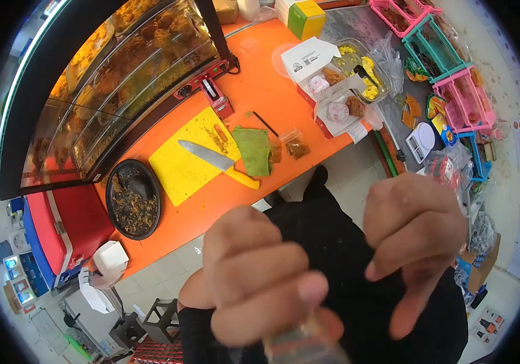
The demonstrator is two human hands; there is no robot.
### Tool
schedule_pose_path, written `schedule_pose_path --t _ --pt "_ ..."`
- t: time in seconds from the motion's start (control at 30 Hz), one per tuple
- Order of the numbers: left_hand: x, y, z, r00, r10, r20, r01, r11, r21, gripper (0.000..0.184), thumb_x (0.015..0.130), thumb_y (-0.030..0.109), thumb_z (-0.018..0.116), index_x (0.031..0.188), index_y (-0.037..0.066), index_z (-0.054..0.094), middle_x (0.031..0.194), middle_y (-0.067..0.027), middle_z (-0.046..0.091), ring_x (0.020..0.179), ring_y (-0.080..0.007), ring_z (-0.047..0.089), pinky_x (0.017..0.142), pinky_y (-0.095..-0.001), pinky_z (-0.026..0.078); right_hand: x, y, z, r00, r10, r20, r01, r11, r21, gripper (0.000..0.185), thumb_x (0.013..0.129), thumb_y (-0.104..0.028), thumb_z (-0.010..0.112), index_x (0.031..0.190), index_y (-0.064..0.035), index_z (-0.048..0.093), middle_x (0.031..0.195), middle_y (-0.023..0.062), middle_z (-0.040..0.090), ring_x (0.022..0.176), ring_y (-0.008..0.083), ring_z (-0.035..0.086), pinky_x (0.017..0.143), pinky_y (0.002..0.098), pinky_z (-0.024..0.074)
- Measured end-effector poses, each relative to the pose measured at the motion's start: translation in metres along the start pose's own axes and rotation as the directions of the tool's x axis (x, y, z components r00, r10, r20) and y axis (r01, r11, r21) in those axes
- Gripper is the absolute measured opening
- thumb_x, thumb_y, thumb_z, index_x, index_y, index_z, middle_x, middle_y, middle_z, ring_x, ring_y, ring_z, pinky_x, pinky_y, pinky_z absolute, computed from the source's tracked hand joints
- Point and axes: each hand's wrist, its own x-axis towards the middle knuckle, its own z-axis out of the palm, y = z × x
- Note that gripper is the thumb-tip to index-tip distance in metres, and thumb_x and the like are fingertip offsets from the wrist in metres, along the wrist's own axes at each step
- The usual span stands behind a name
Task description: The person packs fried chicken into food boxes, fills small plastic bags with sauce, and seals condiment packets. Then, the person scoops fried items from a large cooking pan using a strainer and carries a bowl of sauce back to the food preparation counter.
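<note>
My left hand (260, 273) is raised in front of my dark clothing, its fingers curled in. A blurred, patterned, light-coloured thing (302, 344) shows just below it; I cannot tell what it is or whether the fingers grip it. To the right, my right hand (417, 230) hangs with bent fingers and the thumb apart, pointing down, and nothing shows between them. Beyond both hands, a large knife (208, 156) with a yellow handle lies on a yellow cutting board (181, 182). A green cloth (252, 148) touches the board's right side near the handle.
The orange counter (260, 67) carries a black round tray (132, 200) with crumbs, open food boxes (311, 57) and small bags (298, 145). A glass display case (132, 79) stands at left, above a red cooler (72, 224). Colored baskets (463, 100) and a white scale (420, 142) are at right.
</note>
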Motion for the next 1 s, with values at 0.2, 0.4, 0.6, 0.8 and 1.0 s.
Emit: schedule_pose_path --t 0.2,0.4,0.6,0.8,1.0 --pt "-0.054 -0.015 -0.001 0.877 -0.371 0.306 0.31 0.923 0.229 0.071 0.079 0.041 0.085 0.124 0.004 0.045 0.106 -0.012 0.052 0.079 -0.0236 0.055 0.067 -0.0359 0.045 -0.002 0.013 0.023 0.981 0.173 -0.09 -0.191 0.94 -0.282 0.058 0.071 -0.038 0.092 0.108 -0.0026 0.066 0.096 0.0087 0.064 0.072 0.0177 0.06 0.06 0.0301 0.0476" --pt "-0.098 -0.022 0.021 0.737 -0.616 0.278 0.596 0.786 0.164 0.06 0.076 0.022 0.082 0.121 0.002 0.049 0.099 -0.0149 0.058 0.083 -0.0319 0.057 0.071 -0.0385 0.045 -0.05 0.068 0.024 0.913 0.368 -0.179 -0.408 0.854 -0.323 0.02 0.083 -0.011 0.076 0.101 -0.0048 0.069 0.09 0.0078 0.065 0.078 0.0244 0.063 0.067 0.0336 0.05" --pt "-0.144 -0.014 0.027 0.501 -0.857 0.116 0.863 0.486 -0.136 0.006 0.092 0.002 0.066 0.094 -0.003 0.069 0.095 -0.015 0.066 0.09 -0.0263 0.063 0.082 -0.0345 0.05 -0.09 0.096 0.026 0.901 0.376 -0.215 -0.417 0.888 -0.193 0.013 0.086 -0.011 0.077 0.098 -0.0066 0.074 0.089 0.0066 0.067 0.075 0.0204 0.063 0.065 0.0313 0.0488" --pt "-0.162 -0.019 0.034 0.4 -0.904 0.154 0.887 0.339 -0.313 0.009 0.095 0.004 0.065 0.1 -0.003 0.062 0.096 -0.0123 0.064 0.087 -0.0212 0.064 0.078 -0.0346 0.056 -0.109 0.094 0.032 0.806 0.409 -0.428 -0.491 0.866 -0.097 0.008 0.089 -0.008 0.073 0.095 -0.0043 0.069 0.087 0.0062 0.063 0.073 0.0169 0.059 0.062 0.0299 0.0446" --pt "-0.15 -0.022 0.054 0.421 -0.883 0.208 0.891 0.36 -0.276 0.008 0.096 0.007 0.065 0.098 0.002 0.059 0.093 -0.0078 0.062 0.083 -0.0176 0.062 0.077 -0.0308 0.051 -0.125 0.099 0.028 0.815 0.349 -0.463 -0.439 0.893 -0.098 0.008 0.09 -0.006 0.071 0.096 -0.0029 0.067 0.088 0.0063 0.06 0.078 0.0184 0.059 0.066 0.0303 0.0452"
